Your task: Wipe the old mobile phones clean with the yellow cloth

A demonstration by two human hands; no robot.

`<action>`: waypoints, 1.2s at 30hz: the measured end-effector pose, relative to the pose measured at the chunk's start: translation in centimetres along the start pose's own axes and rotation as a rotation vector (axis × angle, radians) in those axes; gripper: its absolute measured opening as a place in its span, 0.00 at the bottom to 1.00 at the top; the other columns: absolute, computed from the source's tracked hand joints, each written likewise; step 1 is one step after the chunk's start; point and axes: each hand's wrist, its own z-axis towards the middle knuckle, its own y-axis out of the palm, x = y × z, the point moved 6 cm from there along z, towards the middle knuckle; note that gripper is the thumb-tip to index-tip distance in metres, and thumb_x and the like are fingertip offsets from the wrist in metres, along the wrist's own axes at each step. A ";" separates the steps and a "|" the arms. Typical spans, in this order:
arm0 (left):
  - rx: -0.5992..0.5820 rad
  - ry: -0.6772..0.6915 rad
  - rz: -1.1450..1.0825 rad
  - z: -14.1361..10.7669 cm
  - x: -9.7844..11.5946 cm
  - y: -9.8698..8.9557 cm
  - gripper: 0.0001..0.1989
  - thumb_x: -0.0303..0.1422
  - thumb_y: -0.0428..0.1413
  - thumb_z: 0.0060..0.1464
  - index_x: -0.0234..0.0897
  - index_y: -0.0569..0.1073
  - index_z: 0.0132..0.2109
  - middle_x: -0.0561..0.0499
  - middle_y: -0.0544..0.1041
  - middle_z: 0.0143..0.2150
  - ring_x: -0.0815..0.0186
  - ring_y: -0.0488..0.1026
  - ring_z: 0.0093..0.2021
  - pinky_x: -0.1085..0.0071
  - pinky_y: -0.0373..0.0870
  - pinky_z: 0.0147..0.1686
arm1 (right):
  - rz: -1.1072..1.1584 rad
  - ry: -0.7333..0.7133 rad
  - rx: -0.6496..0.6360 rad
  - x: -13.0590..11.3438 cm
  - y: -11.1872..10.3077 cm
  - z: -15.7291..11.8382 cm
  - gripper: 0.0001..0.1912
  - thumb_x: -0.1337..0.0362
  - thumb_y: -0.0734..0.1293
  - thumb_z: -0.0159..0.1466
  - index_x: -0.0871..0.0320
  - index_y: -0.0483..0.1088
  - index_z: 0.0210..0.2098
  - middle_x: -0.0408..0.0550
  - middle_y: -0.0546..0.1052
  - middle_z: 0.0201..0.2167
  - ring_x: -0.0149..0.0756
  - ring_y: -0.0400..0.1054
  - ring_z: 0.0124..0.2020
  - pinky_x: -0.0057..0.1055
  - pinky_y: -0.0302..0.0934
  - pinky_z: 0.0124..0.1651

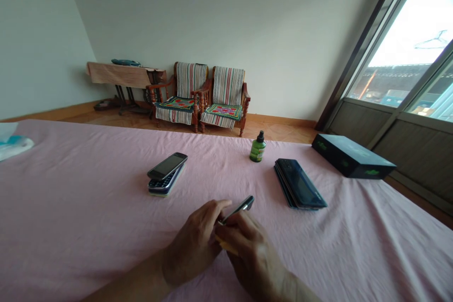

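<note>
Above the pink sheet, my left hand (196, 236) is closed on a slim phone (244, 205), which is tilted edge-on with its far end sticking out past my fingers. My right hand (253, 247) presses against the phone's near side, its fingers pinching a yellow, cloth-like piece (226, 246) that is mostly hidden. To the left of my hands, a dark touchscreen phone (168, 166) lies slanted on top of a stack of keypad phones (164, 185). Several dark blue smartphones (300, 184) are stacked to the right.
Beyond my hands stands a green bottle (257, 149) with a black cap. A black box (350, 155) lies at the right edge of the pink sheet (106, 226). A white and blue packet (16, 144) is at far left. Two wooden chairs (222, 96) stand against the wall.
</note>
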 end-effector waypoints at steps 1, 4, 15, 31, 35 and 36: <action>-0.007 0.003 -0.003 0.0 0.0 0.0 0.33 0.16 0.50 0.44 0.41 0.58 0.57 0.49 0.73 0.45 0.62 0.74 0.43 0.65 0.73 0.45 | 0.000 -0.013 -0.016 0.0 0.1 0.0 0.10 0.70 0.61 0.66 0.55 0.74 0.39 0.50 0.73 0.34 0.38 0.67 0.35 0.31 0.63 0.35; 0.018 -0.006 -0.002 0.1 0.0 -0.1 0.28 0.17 0.50 0.48 0.41 0.61 0.56 0.50 0.73 0.42 0.63 0.73 0.42 0.65 0.73 0.45 | 0.035 0.073 -0.003 1.8 -0.4 0.0 0.10 0.72 0.61 0.64 0.56 0.73 0.38 0.49 0.72 0.34 0.37 0.67 0.35 0.30 0.63 0.36; -0.020 0.027 0.022 0.6 0.8 -0.1 0.13 0.18 0.52 0.54 0.38 0.69 0.44 0.51 0.71 0.36 0.64 0.71 0.37 0.70 0.71 0.38 | -0.012 0.267 0.190 6.0 -2.4 -0.5 0.12 0.75 0.61 0.61 0.58 0.72 0.39 0.47 0.70 0.32 0.34 0.67 0.32 0.27 0.61 0.34; 0.016 0.020 0.058 0.6 0.4 -0.4 0.14 0.20 0.52 0.53 0.38 0.69 0.45 0.50 0.73 0.37 0.63 0.73 0.38 0.68 0.72 0.39 | 0.052 0.530 0.292 9.1 -3.6 -0.3 0.09 0.62 0.64 0.62 0.59 0.74 0.30 0.44 0.71 0.26 0.32 0.67 0.28 0.25 0.58 0.30; 0.009 0.048 0.047 0.7 0.4 -0.4 0.16 0.21 0.51 0.55 0.39 0.69 0.49 0.50 0.73 0.39 0.63 0.73 0.40 0.68 0.73 0.41 | 0.040 0.592 0.298 9.9 -3.3 -0.7 0.17 0.58 0.62 0.64 0.60 0.70 0.22 0.41 0.67 0.20 0.29 0.62 0.22 0.24 0.53 0.24; 0.006 0.053 0.041 0.8 0.3 -0.3 0.16 0.21 0.51 0.55 0.40 0.69 0.49 0.50 0.73 0.39 0.63 0.73 0.40 0.68 0.73 0.42 | 0.031 0.606 0.294 10.2 -3.2 -0.8 0.18 0.59 0.62 0.63 0.60 0.68 0.20 0.40 0.65 0.18 0.29 0.60 0.21 0.24 0.51 0.23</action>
